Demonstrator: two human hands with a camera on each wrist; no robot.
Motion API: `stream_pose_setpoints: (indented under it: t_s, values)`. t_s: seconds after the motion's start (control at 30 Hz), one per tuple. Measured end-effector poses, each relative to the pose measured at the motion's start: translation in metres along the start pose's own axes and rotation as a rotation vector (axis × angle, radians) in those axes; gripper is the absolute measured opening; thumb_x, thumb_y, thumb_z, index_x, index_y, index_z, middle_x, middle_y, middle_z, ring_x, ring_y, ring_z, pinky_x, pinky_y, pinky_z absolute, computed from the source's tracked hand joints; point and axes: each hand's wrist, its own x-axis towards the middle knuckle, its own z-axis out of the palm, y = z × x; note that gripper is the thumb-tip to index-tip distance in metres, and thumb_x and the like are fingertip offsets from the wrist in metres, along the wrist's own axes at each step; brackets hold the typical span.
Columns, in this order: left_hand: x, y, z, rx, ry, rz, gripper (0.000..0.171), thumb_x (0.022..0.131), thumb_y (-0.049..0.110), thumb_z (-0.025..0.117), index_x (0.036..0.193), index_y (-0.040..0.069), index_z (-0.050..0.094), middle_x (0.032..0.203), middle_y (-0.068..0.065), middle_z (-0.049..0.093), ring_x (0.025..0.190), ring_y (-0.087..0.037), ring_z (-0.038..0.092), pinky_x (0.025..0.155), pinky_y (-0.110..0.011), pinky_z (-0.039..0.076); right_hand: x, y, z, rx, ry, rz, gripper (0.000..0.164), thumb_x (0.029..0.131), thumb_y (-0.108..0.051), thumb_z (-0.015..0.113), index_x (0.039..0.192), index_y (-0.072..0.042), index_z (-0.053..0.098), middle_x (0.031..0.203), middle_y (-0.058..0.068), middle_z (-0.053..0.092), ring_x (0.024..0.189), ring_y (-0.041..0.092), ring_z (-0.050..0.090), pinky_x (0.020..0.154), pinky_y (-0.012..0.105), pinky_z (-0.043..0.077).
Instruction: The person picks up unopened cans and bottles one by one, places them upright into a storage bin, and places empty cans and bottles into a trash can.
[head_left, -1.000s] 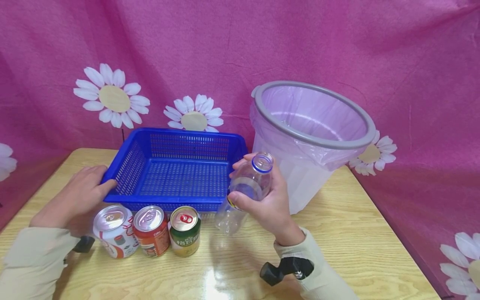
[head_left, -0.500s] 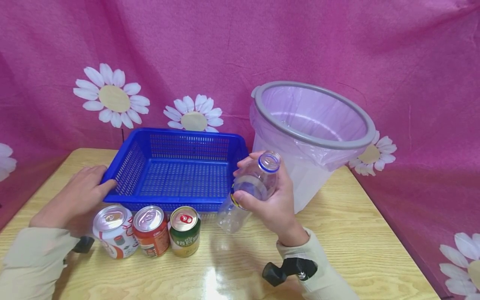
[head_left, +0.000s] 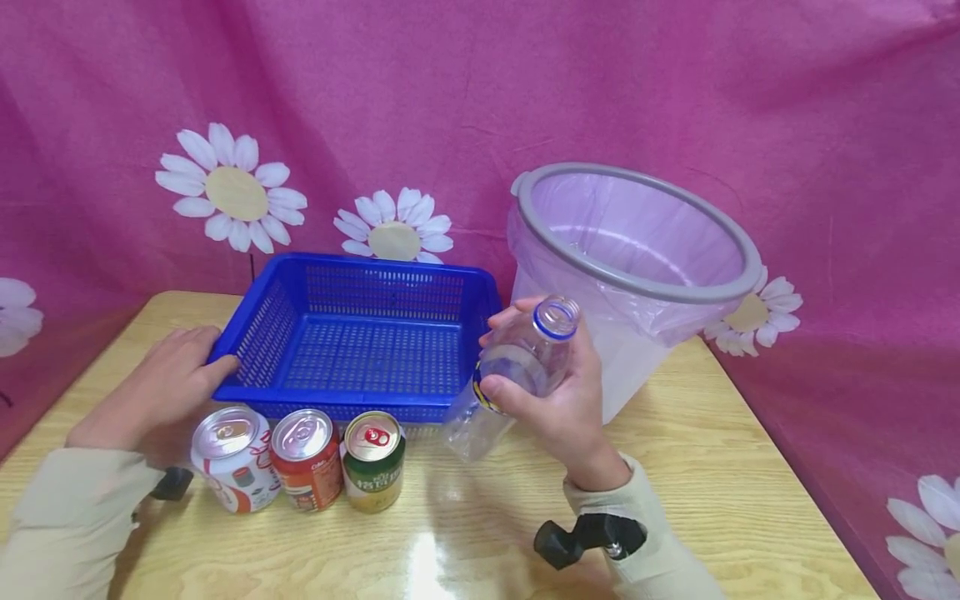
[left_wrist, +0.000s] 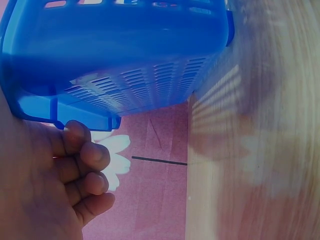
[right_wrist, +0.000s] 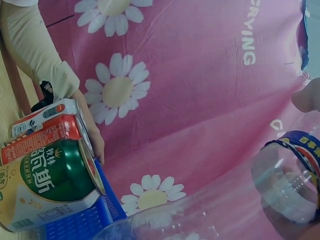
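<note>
My right hand (head_left: pixel 558 404) grips a clear plastic bottle (head_left: pixel 525 354) round its middle. The bottle is uncapped and tilted, its mouth up with a blue ring at the neck; a dark printed band (right_wrist: pixel 300 145) shows in the right wrist view. My left hand (head_left: pixel 161 383) holds the left rim of a blue plastic basket (head_left: pixel 360 396), thumb over the rim; in the left wrist view its curled fingers (left_wrist: pixel 95 155) are outside the basket. Before the basket stand a white Coke can (head_left: pixel 236 462), a red Coke can (head_left: pixel 307 462) and a green-and-gold can (head_left: pixel 373 462).
A bin (head_left: pixel 637 283) with a grey rim and translucent liner stands at the back right, behind my right hand. All this is on a light wooden table (head_left: pixel 697 500). A pink cloth (head_left: pixel 450 83) with white daisies hangs behind.
My right hand has moved right and slightly up with the bottle, toward the bin. The left hand stays on the basket rim. The whole head view has shifted slightly.
</note>
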Motion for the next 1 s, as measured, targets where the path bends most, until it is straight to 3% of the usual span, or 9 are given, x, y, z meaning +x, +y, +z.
stream_pose_setpoints:
  t_s: [0.33, 1.0]
  values:
    - [0.001, 0.000, 0.000, 0.027, 0.002, 0.009, 0.033, 0.098, 0.027, 0.046, 0.105, -0.004, 0.055, 0.093, -0.019, 0.063, 0.095, -0.037, 0.052, 0.082, -0.053, 0.038, 0.006, -0.005, -0.002, -0.020, 0.003, -0.016, 0.059, 0.074, -0.013, 0.083, 0.122, -0.014, 0.050, 0.111, -0.001, 0.068, 0.096, 0.016, 0.070, 0.082, 0.029, 0.057]
    - [0.000, 0.001, -0.002, 0.017, -0.001, 0.004, 0.034, 0.098, 0.027, 0.046, 0.106, -0.005, 0.055, 0.094, -0.019, 0.063, 0.096, -0.037, 0.052, 0.083, -0.054, 0.038, 0.013, -0.008, -0.004, -0.049, -0.003, -0.013, 0.058, 0.073, -0.012, 0.083, 0.121, -0.014, 0.051, 0.110, -0.001, 0.068, 0.095, 0.018, 0.070, 0.083, 0.029, 0.056]
